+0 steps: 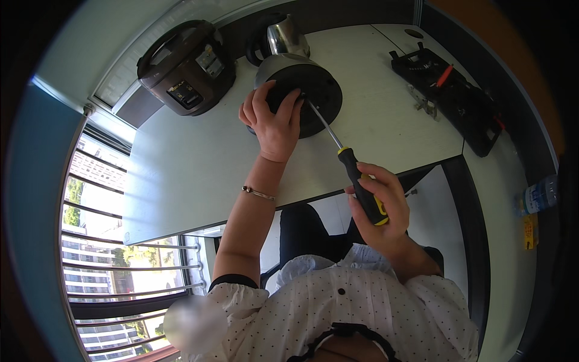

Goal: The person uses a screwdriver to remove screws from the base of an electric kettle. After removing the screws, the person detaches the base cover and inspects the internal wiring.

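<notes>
While the electric kettle (301, 90) lies tipped on its side at the far part of the white table (199, 169), its round black base turned toward the person, the left hand (274, 120) spreads its fingers over that base and presses on it. The right hand (380, 205) is wrapped tight around the black-and-yellow handle of a screwdriver (350, 163), whose tip touches the base. A rice cooker (187, 66) sits far left; an open tool case (452, 96) lies far right.
</notes>
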A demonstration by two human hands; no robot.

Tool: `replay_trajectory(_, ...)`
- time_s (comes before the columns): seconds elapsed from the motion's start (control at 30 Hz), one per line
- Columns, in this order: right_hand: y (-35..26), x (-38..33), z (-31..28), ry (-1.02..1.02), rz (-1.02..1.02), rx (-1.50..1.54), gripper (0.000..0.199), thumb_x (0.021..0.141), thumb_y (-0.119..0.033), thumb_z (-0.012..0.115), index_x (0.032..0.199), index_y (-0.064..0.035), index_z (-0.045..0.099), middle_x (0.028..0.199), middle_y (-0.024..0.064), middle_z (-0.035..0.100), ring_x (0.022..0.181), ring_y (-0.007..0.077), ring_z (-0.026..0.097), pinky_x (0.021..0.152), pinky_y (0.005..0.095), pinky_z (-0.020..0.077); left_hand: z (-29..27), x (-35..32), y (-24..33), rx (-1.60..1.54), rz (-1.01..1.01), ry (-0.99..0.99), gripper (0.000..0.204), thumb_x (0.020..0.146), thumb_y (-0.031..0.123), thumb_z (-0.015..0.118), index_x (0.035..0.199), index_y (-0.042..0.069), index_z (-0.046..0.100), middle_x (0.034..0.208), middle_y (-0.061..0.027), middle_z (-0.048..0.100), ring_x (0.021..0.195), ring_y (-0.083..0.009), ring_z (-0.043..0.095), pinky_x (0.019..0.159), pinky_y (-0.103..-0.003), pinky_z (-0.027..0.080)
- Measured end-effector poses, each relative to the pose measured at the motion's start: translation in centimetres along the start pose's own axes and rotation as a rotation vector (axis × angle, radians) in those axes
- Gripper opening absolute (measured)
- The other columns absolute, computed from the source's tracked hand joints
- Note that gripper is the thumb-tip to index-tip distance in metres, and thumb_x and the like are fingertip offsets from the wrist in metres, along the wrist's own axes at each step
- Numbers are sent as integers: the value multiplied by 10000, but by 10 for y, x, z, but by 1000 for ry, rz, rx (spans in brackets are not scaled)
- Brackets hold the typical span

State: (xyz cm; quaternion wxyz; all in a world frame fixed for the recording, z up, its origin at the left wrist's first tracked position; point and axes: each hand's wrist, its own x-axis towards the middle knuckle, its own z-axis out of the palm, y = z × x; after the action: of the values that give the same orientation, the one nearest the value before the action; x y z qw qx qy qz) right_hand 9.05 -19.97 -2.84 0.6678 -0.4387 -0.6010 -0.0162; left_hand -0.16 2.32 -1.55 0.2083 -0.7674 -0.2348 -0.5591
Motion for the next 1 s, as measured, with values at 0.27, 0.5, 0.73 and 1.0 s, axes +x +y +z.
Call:
replay_trajectory(0.27, 0, 1, 1, -3, 5, -2, 331, 768, 70, 682, 1080, 57, 572, 1209, 231, 543, 852, 211, 665, 759, 287, 544, 0, 0, 0, -1, -1, -4, 211, 727, 191, 755, 936, 196, 727, 1197, -69, 530, 1119, -287, 441, 982, -393, 293)
replay_trajectory(0.5, -3, 2, 0, -81, -27, -107, 314, 743, 39, 689, 1044, 40, 599, 1179, 199, 581, 849, 251, 666, 733, 274, 536, 0, 0, 0, -2, 3, 1, 216, 726, 190, 756, 939, 200, 728, 1199, -68, 533, 1116, -285, 444, 978, -394, 295)
replay_trajectory(0.73, -7, 11, -5, -173, -126, -254, 338, 717, 24, 703, 1039, 13, 602, 1192, 197, 578, 856, 257, 661, 659, 285, 545, -1, -1, -1, -3, 2, -5, 225, 728, 190, 752, 951, 203, 728, 1199, -69, 535, 1120, -285, 439, 979, -396, 289)
replay_trajectory(1.0, -11, 11, -12, -239, -70, -306, 388, 700, 38, 692, 1070, 3, 579, 1259, 217, 529, 889, 288, 651, 666, 299, 541, -16, 2, 11, -78, 97, -58, 321, 712, 175, 716, 1025, 244, 726, 1186, -57, 544, 1111, -246, 460, 963, -384, 274)
